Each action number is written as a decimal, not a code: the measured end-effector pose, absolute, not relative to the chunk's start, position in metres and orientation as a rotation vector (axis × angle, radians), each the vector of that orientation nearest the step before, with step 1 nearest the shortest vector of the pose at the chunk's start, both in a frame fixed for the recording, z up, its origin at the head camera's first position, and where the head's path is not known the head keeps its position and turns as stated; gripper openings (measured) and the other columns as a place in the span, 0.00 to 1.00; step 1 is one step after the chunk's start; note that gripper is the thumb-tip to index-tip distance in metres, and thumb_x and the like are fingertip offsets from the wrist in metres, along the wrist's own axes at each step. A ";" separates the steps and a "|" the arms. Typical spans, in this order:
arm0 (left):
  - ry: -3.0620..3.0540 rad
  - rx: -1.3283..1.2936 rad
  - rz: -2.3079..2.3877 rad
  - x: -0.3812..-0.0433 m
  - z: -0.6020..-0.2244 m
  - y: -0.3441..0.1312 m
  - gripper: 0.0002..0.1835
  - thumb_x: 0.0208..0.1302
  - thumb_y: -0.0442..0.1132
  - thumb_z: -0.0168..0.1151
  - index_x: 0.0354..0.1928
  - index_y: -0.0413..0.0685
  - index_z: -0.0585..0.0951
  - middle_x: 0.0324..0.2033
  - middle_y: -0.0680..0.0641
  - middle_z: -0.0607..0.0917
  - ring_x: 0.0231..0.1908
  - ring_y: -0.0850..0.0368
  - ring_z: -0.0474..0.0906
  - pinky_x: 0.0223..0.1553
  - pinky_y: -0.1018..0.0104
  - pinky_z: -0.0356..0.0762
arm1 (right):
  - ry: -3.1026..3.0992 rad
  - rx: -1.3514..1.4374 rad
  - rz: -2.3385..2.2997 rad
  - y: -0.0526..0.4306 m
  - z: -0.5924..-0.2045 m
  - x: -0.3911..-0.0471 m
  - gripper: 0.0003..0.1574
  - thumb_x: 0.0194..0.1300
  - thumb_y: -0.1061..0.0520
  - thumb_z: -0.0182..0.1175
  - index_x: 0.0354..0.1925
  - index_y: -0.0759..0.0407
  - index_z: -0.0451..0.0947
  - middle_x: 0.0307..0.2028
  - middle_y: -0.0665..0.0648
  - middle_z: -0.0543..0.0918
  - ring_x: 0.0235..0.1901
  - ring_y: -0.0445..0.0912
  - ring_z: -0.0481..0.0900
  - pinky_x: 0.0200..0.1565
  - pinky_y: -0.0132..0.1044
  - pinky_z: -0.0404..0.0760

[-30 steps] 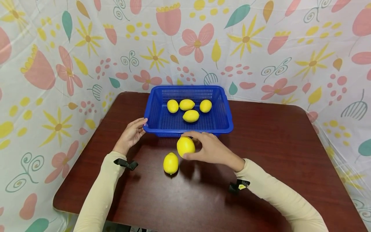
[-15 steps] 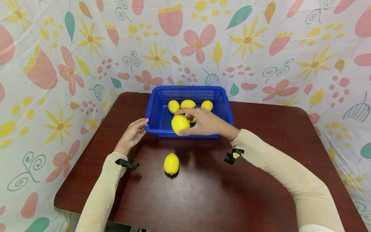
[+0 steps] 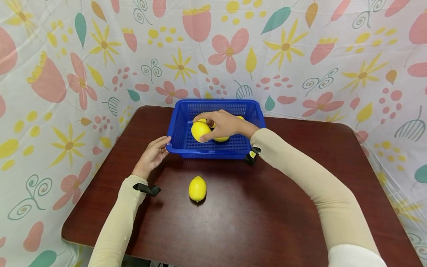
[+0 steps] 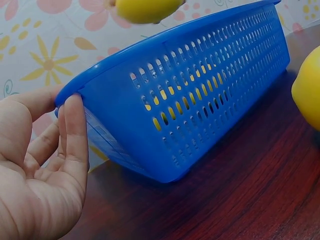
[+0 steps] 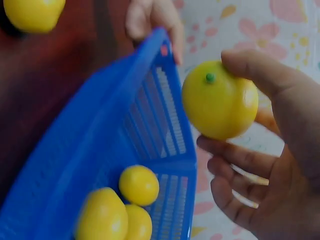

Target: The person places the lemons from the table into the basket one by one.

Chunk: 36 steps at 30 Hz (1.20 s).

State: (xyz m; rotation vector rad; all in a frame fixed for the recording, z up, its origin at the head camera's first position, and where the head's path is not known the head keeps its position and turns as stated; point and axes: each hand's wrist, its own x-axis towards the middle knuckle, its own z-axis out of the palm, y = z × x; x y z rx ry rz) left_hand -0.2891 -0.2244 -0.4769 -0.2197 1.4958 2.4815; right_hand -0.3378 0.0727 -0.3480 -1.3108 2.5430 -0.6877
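In the head view my right hand [image 3: 223,124] holds a yellow lemon [image 3: 200,131] above the blue plastic basket [image 3: 213,152]. The right wrist view shows this lemon [image 5: 220,100] pinched between thumb and fingers, its green stem spot facing the camera. My left hand [image 3: 152,157] grips the basket's near left corner; in the left wrist view its thumb and fingers [image 4: 76,127] pinch the rim. Several lemons [image 5: 139,185] lie inside the basket, partly hidden by my right hand in the head view. Another lemon [image 3: 197,188] rests on the table in front of the basket.
The basket stands on a dark reddish-brown wooden table [image 3: 267,222], near its back edge. A white cloth [image 3: 300,55] printed with flowers and leaves hangs behind and at both sides.
My right hand has carried its lemon from in front of the basket, forward and a little left, to over the basket. The left hand stays at the corner, and the table lemon has not moved.
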 end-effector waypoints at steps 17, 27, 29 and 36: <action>1.521 -0.253 2.469 -0.290 -0.479 -0.228 0.03 0.77 0.35 0.57 0.42 0.50 0.80 0.27 0.54 0.82 0.26 0.65 0.78 0.30 0.77 0.78 | 2.468 -1.217 -0.484 0.033 -0.361 -0.399 0.42 0.61 0.41 0.74 0.70 0.41 0.70 0.60 0.57 0.81 0.60 0.51 0.78 0.57 0.46 0.80; 1.552 -0.264 2.445 -0.291 -0.481 -0.225 0.04 0.77 0.36 0.58 0.48 0.48 0.76 0.28 0.55 0.82 0.28 0.66 0.77 0.32 0.76 0.78 | 2.462 -1.226 -0.385 0.023 -0.389 -0.418 0.44 0.60 0.45 0.76 0.71 0.44 0.71 0.61 0.58 0.80 0.58 0.51 0.77 0.57 0.45 0.80; 1.557 -0.266 2.443 -0.290 -0.481 -0.225 0.04 0.77 0.37 0.58 0.48 0.48 0.76 0.28 0.55 0.82 0.28 0.66 0.78 0.32 0.76 0.78 | 2.450 -1.223 -0.368 0.020 -0.392 -0.420 0.44 0.61 0.46 0.76 0.71 0.44 0.70 0.61 0.57 0.80 0.58 0.50 0.77 0.56 0.44 0.80; 1.566 -0.258 2.443 -0.290 -0.479 -0.226 0.05 0.76 0.37 0.59 0.49 0.48 0.76 0.29 0.55 0.82 0.28 0.66 0.77 0.33 0.76 0.78 | 2.405 -1.152 -0.372 0.011 -0.395 -0.421 0.43 0.60 0.50 0.77 0.70 0.44 0.72 0.58 0.57 0.80 0.53 0.49 0.78 0.53 0.43 0.81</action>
